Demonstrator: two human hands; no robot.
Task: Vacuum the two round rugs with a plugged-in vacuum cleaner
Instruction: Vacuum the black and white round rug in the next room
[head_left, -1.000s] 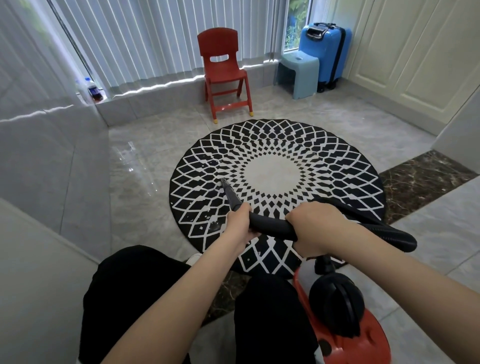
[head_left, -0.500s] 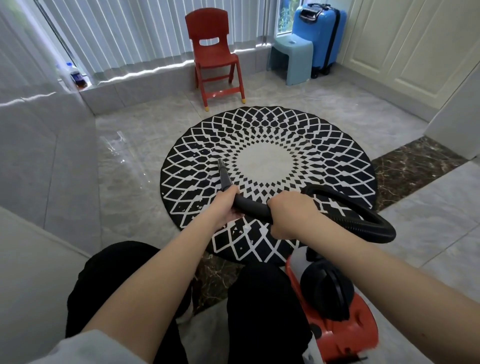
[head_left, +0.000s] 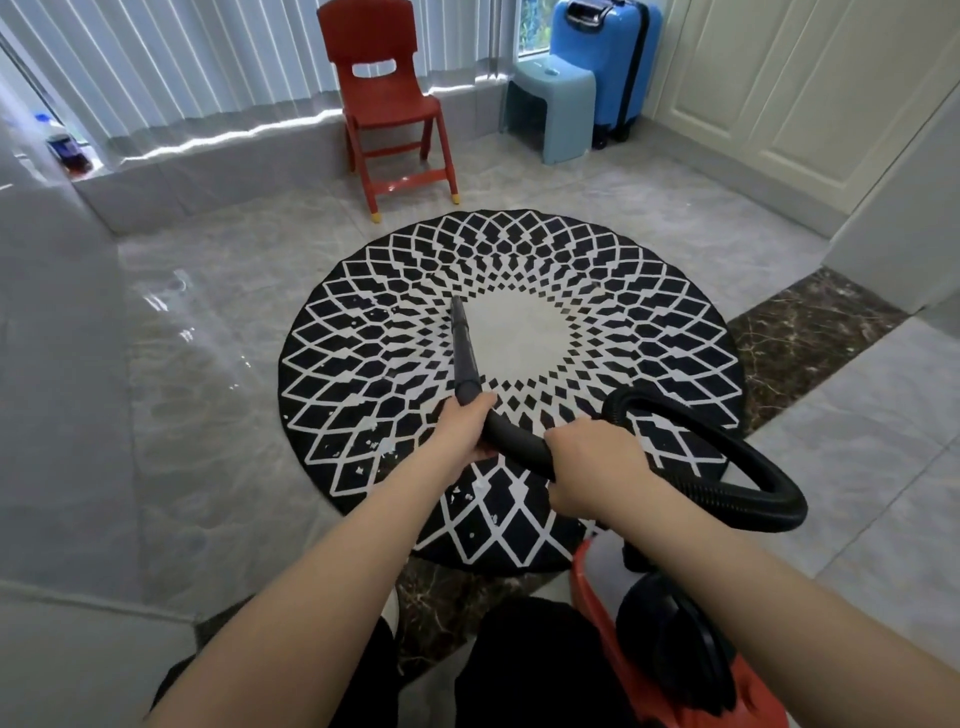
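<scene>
Standing on a sill at far left, a small bottle (head_left: 66, 150) sits against the vertical blinds (head_left: 197, 57). Grey tiled floor (head_left: 208, 332) runs rightward to a round black-and-white rug (head_left: 649, 322) lying flat at mid-room; white flecks dot its near-left part. Left hand (head_left: 465, 428) is curled round the black vacuum wand (head_left: 464, 353) where the tube meets the hose cuff; the nozzle tip points away from the person and lies at the left edge of the rug's pale centre, contact with the pile not resolvable. Behind the rug: red chair (head_left: 389, 98), then a light-blue stool (head_left: 553, 111), then a blue suitcase (head_left: 605, 57) upright just behind the stool. Right hand (head_left: 592, 467) is closed round the hose cuff, just beside the left hand. Ribbed black hose (head_left: 748, 467) loops out to the right over the rug's near-right edge and bends back down to the red vacuum cleaner (head_left: 691, 670), which stands on the floor at lower right beside the person's dark-clad legs. Cream cabinet doors (head_left: 810, 93) line the right wall.
</scene>
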